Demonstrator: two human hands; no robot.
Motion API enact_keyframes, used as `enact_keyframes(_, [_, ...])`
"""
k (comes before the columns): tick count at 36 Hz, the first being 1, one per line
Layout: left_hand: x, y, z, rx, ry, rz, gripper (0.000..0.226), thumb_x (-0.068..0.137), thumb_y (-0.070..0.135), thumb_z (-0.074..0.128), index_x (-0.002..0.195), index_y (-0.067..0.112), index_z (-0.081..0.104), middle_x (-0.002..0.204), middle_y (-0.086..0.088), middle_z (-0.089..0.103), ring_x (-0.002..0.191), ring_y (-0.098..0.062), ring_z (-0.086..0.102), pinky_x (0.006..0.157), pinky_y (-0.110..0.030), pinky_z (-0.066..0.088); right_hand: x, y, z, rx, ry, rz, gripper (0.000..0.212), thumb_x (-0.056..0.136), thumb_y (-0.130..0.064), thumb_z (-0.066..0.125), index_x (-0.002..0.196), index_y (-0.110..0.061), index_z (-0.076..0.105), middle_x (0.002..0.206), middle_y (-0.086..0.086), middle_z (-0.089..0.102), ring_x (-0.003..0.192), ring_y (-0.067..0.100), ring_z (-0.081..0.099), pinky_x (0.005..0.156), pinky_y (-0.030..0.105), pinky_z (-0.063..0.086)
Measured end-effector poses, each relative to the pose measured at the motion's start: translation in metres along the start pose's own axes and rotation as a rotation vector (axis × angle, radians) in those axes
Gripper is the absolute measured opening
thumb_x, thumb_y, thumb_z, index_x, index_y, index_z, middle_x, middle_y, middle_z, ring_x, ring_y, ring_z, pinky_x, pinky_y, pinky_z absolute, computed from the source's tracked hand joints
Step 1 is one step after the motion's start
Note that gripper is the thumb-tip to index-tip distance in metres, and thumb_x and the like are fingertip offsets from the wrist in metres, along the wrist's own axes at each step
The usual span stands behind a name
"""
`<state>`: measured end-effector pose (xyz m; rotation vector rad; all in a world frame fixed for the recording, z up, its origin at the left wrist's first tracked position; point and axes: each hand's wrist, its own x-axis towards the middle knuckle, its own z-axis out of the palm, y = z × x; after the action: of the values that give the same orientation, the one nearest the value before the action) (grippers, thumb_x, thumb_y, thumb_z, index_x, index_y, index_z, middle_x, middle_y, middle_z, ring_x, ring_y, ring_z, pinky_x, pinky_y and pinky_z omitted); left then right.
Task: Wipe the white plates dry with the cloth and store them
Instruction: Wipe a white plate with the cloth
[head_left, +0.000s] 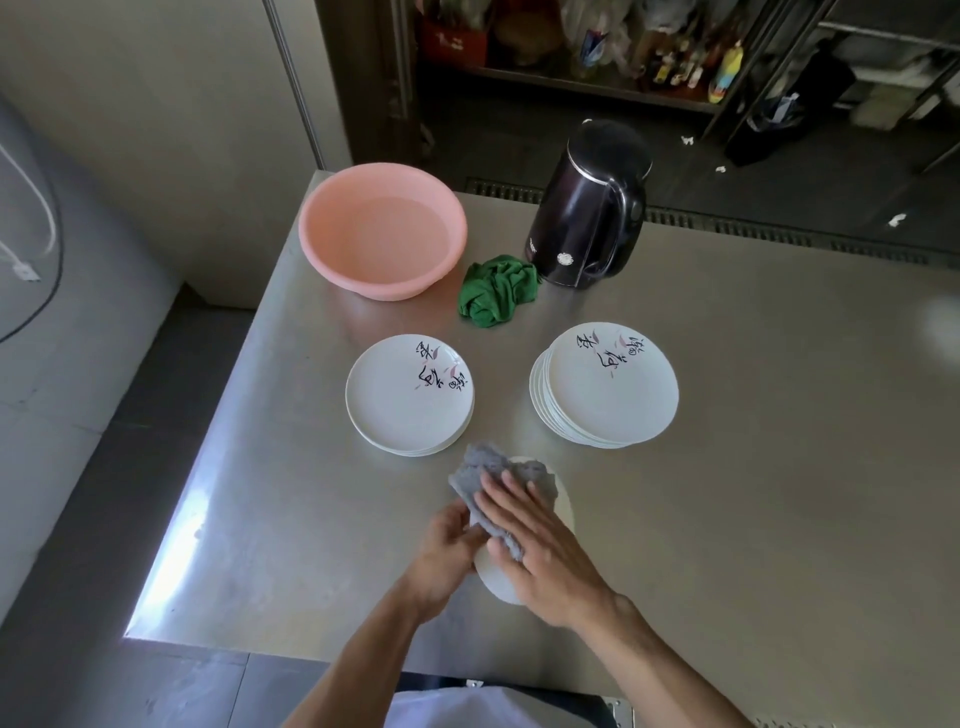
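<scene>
Wiping one white plate (565, 512), held just above the near part of the surface (779, 467), in front of two piles of like plates: left stack (410, 400) and right stack (608, 389), set apart from each other. Gripping the plate's left rim with the left hand (452, 551), fingers curled round it. Pressing the grey cloth (483, 470) flat against the plate's face with the right hand (540, 556), fingers straight and slightly spread. Impossible to tell the dried stack from the undried. To do this step well: keep the left grip firm on the rim against slipping, sweep the cloth in overlapping circles from centre out to the edge, then turn the plate and dry the rim and underside too. Shift to a drier fold of cloth once damp. Keep clear of the pink basin (382, 228) of water at the far left, and leave alone the green rag (496, 293) beside the kettle (592, 208).
</scene>
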<state>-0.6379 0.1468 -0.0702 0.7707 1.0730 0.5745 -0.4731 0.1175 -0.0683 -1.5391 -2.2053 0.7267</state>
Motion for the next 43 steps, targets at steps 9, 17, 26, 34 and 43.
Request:
enact_keyframes(9, [0.008, 0.008, 0.000, -0.122, 0.087, -0.044, 0.019, 0.086, 0.020, 0.062, 0.102, 0.011, 0.057, 0.099, -0.007, 0.068, 0.090, -0.022, 0.068, 0.074, -0.037, 0.059, 0.025, 0.003, -0.007, 0.364, 0.187, 0.750, 0.054, 0.107, -0.041, 0.025, 0.158, -0.025, 0.023, 0.162, -0.002, 0.027, 0.149, 0.021, 0.020, 0.119, 0.044, 0.026])
enact_keyframes(17, [0.000, 0.007, 0.004, 0.001, 0.023, -0.086, 0.030, 0.088, 0.027, 0.064, 0.116, 0.019, 0.070, 0.114, -0.012, 0.074, 0.099, -0.026, 0.072, 0.083, -0.047, 0.058, 0.010, 0.007, 0.000, 0.022, 0.108, 0.136, 0.047, 0.106, -0.028, 0.040, 0.150, -0.010, 0.041, 0.160, 0.000, 0.034, 0.152, 0.017, 0.022, 0.124, 0.036, 0.016])
enact_keyframes(26, [0.000, 0.010, 0.002, 0.006, 0.029, -0.108, 0.024, 0.099, 0.016, 0.061, 0.123, 0.016, 0.065, 0.117, -0.012, 0.074, 0.107, -0.031, 0.072, 0.089, -0.053, 0.059, 0.013, 0.001, -0.002, 0.111, 0.029, 0.144, 0.049, 0.106, -0.032, 0.040, 0.150, -0.011, 0.042, 0.161, -0.001, 0.030, 0.152, 0.017, 0.020, 0.125, 0.035, 0.015])
enact_keyframes(34, [-0.003, 0.007, 0.007, -0.143, 0.009, -0.084, 0.037, 0.089, 0.013, 0.070, 0.118, -0.001, 0.052, 0.113, -0.017, 0.065, 0.100, -0.031, 0.068, 0.082, -0.051, 0.060, 0.020, 0.021, -0.005, 0.246, 0.224, 0.632, 0.047, 0.108, -0.028, 0.034, 0.154, -0.022, 0.033, 0.162, -0.005, 0.029, 0.149, 0.015, 0.024, 0.123, 0.042, 0.017])
enact_keyframes(43, [0.005, 0.024, 0.006, -0.013, -0.022, -0.129, 0.036, 0.085, 0.025, 0.068, 0.120, 0.021, 0.070, 0.115, -0.010, 0.076, 0.103, -0.029, 0.074, 0.081, -0.041, 0.062, 0.007, 0.005, -0.010, 0.236, 0.020, 0.190, 0.051, 0.106, -0.030, 0.039, 0.154, -0.013, 0.033, 0.164, -0.006, 0.022, 0.153, 0.006, 0.010, 0.124, 0.026, 0.008])
